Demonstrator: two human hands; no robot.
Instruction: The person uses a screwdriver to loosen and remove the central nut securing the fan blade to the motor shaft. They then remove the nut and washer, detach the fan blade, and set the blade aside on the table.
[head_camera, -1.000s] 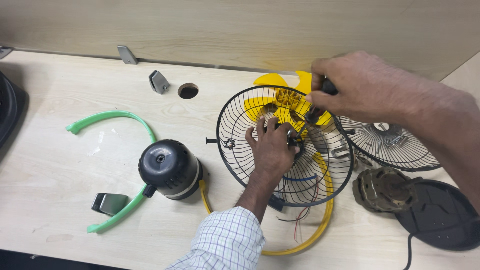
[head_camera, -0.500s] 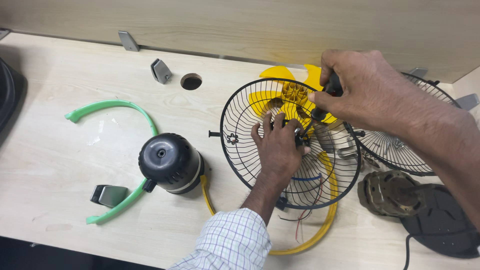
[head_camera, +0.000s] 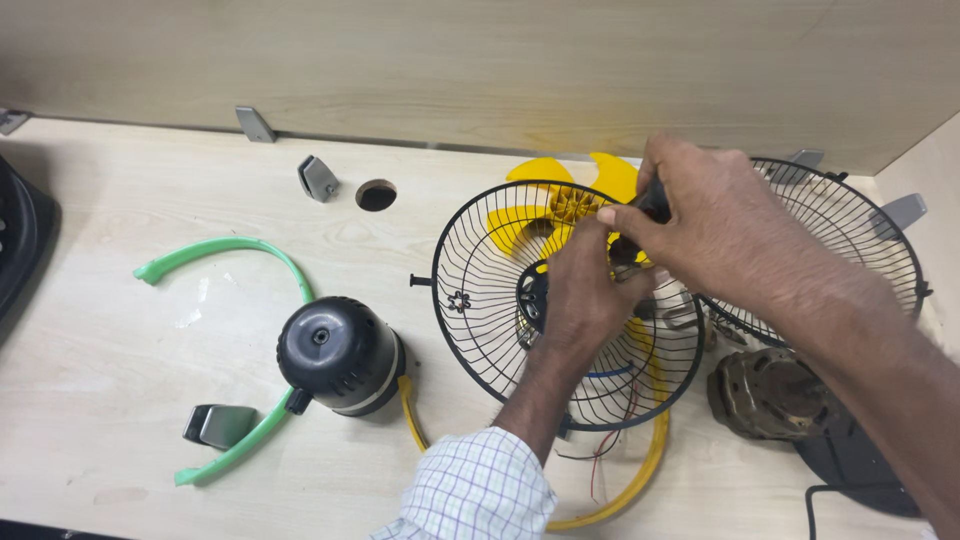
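Observation:
A black wire fan guard lies on the pale wooden table over a yellow fan blade. My left hand rests on the guard's middle, fingers pressed on the hub there. My right hand is above it, closed around a dark tool handle that points down at the hub. Thin red and blue wires trail from under the guard. A yellow plastic ring curves round its near side.
A black motor housing sits left of the guard inside a green plastic ring. A second wire guard lies at the right, with a bare motor and a dark disc below it. A cable hole and metal brackets sit near the back wall.
The view has shifted, so everything sits lower right in frame. My two hands have drawn closer together over the guard's hub.

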